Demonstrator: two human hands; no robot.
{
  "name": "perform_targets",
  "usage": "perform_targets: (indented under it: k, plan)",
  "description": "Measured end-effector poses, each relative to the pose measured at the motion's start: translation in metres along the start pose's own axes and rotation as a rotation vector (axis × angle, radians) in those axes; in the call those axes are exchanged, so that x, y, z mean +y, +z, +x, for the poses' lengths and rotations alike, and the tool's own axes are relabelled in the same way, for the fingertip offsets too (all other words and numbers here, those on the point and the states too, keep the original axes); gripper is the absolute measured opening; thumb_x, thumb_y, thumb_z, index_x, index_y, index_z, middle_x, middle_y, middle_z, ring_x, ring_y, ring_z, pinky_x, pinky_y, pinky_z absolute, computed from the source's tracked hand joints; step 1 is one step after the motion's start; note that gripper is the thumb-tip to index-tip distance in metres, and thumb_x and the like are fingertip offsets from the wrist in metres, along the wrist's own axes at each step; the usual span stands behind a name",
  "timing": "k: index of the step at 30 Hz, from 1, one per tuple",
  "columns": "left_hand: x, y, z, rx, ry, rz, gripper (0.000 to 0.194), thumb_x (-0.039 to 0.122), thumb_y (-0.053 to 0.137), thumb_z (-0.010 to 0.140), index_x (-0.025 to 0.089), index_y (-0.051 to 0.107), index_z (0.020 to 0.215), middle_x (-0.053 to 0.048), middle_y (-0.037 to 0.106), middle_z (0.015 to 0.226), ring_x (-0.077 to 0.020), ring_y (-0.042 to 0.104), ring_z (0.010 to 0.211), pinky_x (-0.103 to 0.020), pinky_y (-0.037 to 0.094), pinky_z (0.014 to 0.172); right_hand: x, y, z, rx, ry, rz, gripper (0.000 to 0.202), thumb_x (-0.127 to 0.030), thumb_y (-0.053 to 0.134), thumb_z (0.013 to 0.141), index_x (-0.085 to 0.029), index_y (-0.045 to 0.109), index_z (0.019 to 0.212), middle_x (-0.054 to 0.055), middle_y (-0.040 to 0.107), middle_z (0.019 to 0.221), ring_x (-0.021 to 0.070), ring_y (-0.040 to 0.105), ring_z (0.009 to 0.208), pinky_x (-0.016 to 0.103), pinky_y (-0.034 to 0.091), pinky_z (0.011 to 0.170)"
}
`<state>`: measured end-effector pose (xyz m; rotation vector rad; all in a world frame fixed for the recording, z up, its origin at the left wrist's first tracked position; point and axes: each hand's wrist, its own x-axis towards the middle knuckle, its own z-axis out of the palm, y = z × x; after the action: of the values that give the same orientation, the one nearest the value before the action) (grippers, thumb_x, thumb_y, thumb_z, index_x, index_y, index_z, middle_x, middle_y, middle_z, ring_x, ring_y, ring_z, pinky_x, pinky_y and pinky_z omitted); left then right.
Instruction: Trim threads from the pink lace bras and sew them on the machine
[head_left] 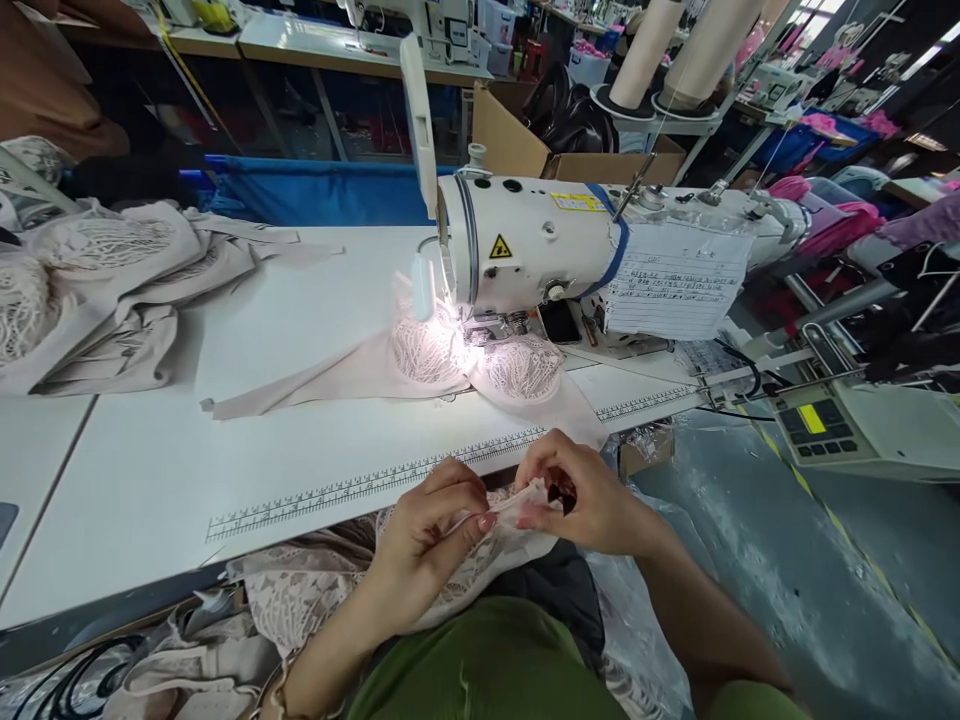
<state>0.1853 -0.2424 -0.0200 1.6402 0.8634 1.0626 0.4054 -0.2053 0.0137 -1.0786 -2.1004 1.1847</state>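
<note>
Over my lap, just off the table's front edge, my left hand (439, 535) pinches the edge of a pale pink lace piece (487, 570) between thumb and fingers. Close on its right, my right hand (581, 495) grips the same piece, with a small black item at its fingers that I cannot make out. A beige bra (427, 355) with lace cups lies on the white table (150, 480), lit by a bright lamp beneath the head of the white sewing machine (517, 240). One of its wings stretches left across the table.
Beige lace garments (127, 290) are heaped on the table's left side. A printed ruler (375, 485) runs along the front edge. A handwritten sheet (675, 280) hangs from the machine. A control box (847, 430) stands at right, thread cones (645, 55) behind.
</note>
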Motion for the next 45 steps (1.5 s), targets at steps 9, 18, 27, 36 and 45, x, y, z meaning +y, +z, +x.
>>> perform_targets:
  k: [9,18,27,36,45]
  plan:
    - [0.002,0.0,0.005,0.028,0.027,0.079,0.019,0.012,0.056,0.096,0.02,0.061,0.079,-0.002,0.058,0.082,-0.0151,0.057,0.082,-0.025,0.045,0.072,0.01,-0.004,-0.006,0.045,-0.015,0.021,0.021,-0.023,0.07,0.085,-0.023,0.056,0.101,-0.008,0.041,0.068,0.0069,0.039,0.052,0.02,0.03,0.05]
    - [0.002,0.0,0.004,0.043,0.108,0.195,0.018,0.007,0.055,0.094,0.021,0.062,0.084,-0.003,0.057,0.087,-0.0151,0.056,0.085,-0.024,0.045,0.071,0.011,-0.004,-0.006,0.063,-0.047,0.029,0.017,-0.024,0.07,0.086,-0.022,0.057,0.095,-0.008,0.041,0.066,0.0067,0.038,0.051,0.02,0.03,0.05]
    - [0.0,0.004,0.006,0.044,0.118,0.251,0.017,0.009,0.055,0.095,0.021,0.062,0.085,-0.003,0.056,0.088,-0.0152,0.058,0.084,-0.025,0.045,0.07,0.006,-0.003,-0.004,0.01,-0.117,0.029,0.011,-0.021,0.069,0.087,-0.023,0.06,0.093,0.0,0.063,0.09,0.0098,0.051,0.065,0.022,0.039,0.06]
    - [0.001,0.005,0.008,0.054,-0.05,0.087,0.021,0.019,0.055,0.096,0.019,0.062,0.077,-0.005,0.07,0.089,-0.0152,0.065,0.079,-0.024,0.049,0.068,0.004,-0.005,-0.007,0.149,0.086,0.081,0.008,-0.02,0.064,0.085,-0.019,0.059,0.079,-0.005,0.047,0.067,0.008,0.039,0.056,0.022,0.03,0.051]
    - [0.0,0.009,0.01,0.137,-0.251,-0.128,0.031,0.036,0.062,0.093,0.017,0.061,0.068,-0.004,0.068,0.08,-0.0117,0.051,0.059,-0.023,0.04,0.052,0.008,0.002,-0.007,0.16,0.106,0.239,0.016,-0.033,0.066,0.087,-0.019,0.059,0.086,-0.006,0.043,0.062,0.0078,0.035,0.054,0.022,0.029,0.05]
